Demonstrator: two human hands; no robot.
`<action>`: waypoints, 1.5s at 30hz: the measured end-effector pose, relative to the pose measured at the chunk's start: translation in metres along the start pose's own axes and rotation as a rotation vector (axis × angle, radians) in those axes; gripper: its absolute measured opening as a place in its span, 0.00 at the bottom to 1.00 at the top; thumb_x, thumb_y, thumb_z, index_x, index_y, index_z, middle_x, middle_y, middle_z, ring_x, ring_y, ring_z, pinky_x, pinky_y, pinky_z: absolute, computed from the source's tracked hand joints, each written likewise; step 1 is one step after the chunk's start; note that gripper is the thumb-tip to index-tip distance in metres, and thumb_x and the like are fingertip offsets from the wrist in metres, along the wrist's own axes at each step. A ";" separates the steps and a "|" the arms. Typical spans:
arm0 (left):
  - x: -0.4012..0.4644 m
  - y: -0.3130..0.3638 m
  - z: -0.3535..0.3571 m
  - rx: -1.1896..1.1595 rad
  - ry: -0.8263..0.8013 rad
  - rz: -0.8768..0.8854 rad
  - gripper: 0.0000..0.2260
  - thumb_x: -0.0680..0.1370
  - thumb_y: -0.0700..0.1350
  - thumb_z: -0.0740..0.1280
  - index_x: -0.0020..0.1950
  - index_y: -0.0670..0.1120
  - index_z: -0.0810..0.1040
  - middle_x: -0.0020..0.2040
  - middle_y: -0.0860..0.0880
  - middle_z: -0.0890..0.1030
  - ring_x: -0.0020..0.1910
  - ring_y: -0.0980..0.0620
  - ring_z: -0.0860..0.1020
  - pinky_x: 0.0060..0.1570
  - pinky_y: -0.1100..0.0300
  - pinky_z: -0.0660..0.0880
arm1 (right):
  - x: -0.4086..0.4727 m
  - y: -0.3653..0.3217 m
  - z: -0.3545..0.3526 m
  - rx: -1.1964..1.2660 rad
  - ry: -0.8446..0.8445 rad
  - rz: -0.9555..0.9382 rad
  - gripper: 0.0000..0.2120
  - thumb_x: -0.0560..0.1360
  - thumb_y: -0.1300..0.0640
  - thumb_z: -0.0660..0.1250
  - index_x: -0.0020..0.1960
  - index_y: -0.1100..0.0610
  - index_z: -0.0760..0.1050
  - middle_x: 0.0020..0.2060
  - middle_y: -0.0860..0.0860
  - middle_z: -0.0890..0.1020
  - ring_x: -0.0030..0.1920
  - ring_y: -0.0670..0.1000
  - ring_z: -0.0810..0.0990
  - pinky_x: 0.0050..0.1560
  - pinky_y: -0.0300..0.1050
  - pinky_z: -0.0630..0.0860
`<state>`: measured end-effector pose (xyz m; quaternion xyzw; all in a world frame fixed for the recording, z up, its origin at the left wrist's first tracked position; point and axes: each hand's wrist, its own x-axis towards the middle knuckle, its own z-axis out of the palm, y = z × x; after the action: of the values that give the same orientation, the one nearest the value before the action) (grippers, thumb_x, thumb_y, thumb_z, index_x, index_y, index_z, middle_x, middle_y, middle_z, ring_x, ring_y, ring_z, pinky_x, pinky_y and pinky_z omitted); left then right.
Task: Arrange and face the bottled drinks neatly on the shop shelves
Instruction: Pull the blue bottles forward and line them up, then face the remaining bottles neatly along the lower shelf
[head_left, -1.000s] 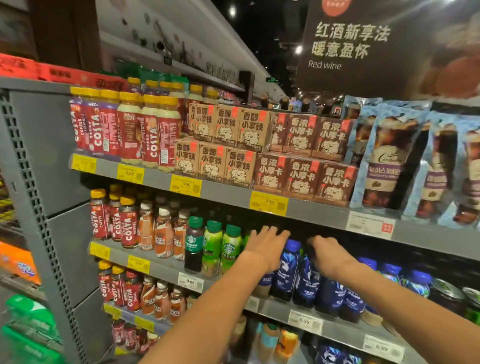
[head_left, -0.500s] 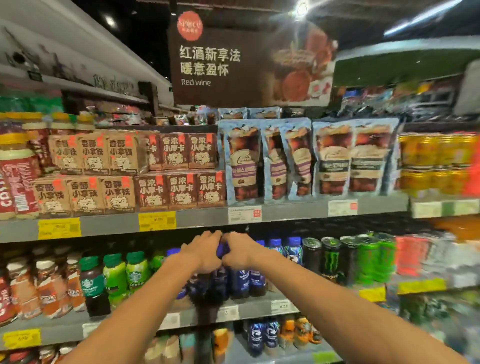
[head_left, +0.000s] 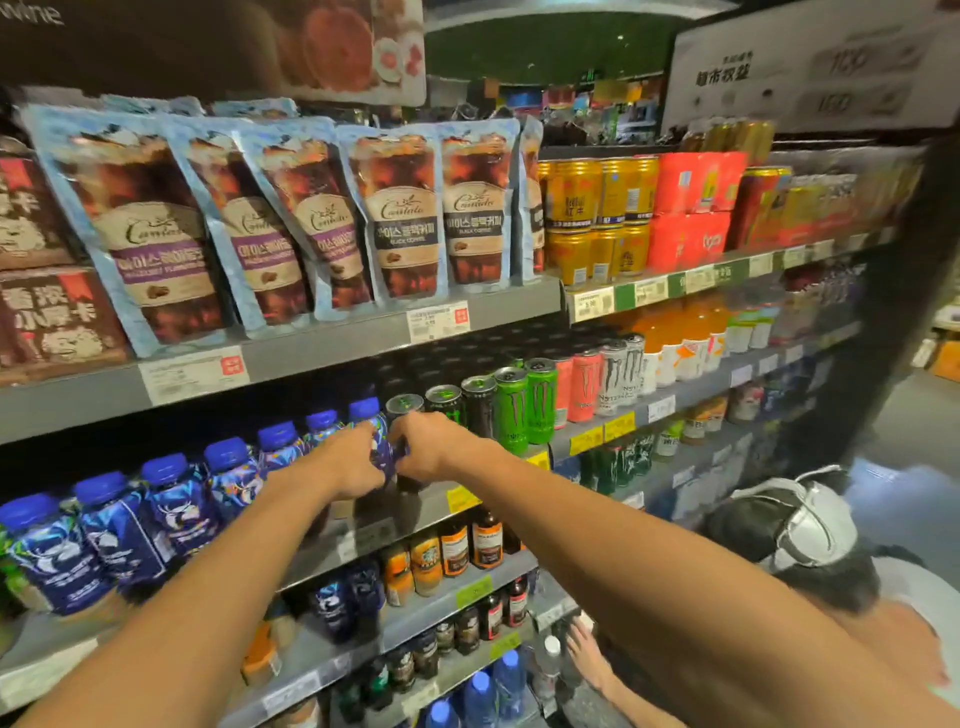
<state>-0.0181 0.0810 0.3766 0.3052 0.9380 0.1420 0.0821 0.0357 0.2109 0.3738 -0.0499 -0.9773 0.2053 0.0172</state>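
Landmark: the grey middle shelf (head_left: 457, 499), running up from lower left to right
Blue-capped bottles (head_left: 171, 499): a row standing on the middle shelf, at its left part, labels dark blue with white marks
Left hand (head_left: 348, 462): just right of that row, above the shelf's front edge, fingers curled round the left side of a blue bottle (head_left: 382, 452)
Blue bottle: upright on the middle shelf, between the two hands, last of the blue row
Right hand (head_left: 431, 447): touching the left hand, fingers curled on the bottle's right side
Energy cans (head_left: 524, 405): on the same shelf, right of the hands, black then green
Second person (head_left: 795, 540): below the shelf's right end, crouched, wearing a white head rig
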 end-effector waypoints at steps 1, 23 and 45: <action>0.005 0.011 0.009 0.006 -0.012 -0.006 0.19 0.73 0.42 0.69 0.62 0.41 0.72 0.60 0.42 0.78 0.58 0.41 0.77 0.52 0.56 0.72 | 0.000 0.014 0.001 0.001 -0.025 0.018 0.14 0.72 0.52 0.69 0.54 0.58 0.80 0.52 0.60 0.83 0.53 0.63 0.80 0.49 0.49 0.76; 0.047 0.140 0.142 0.173 -0.251 0.021 0.17 0.74 0.42 0.68 0.63 0.43 0.75 0.60 0.40 0.79 0.59 0.41 0.77 0.55 0.52 0.74 | -0.050 0.198 0.043 0.098 -0.127 0.180 0.18 0.72 0.55 0.69 0.61 0.57 0.78 0.56 0.60 0.82 0.57 0.60 0.80 0.54 0.50 0.78; 0.039 0.070 0.255 0.011 -0.387 0.042 0.20 0.75 0.44 0.67 0.67 0.45 0.71 0.63 0.41 0.76 0.60 0.40 0.76 0.57 0.49 0.75 | -0.085 0.208 0.150 0.208 0.000 0.350 0.20 0.73 0.53 0.68 0.64 0.56 0.77 0.61 0.57 0.80 0.62 0.59 0.78 0.59 0.50 0.75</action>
<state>0.0509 0.2135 0.1550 0.3467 0.8990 0.0771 0.2562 0.1309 0.3311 0.1512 -0.2169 -0.9272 0.3051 -0.0137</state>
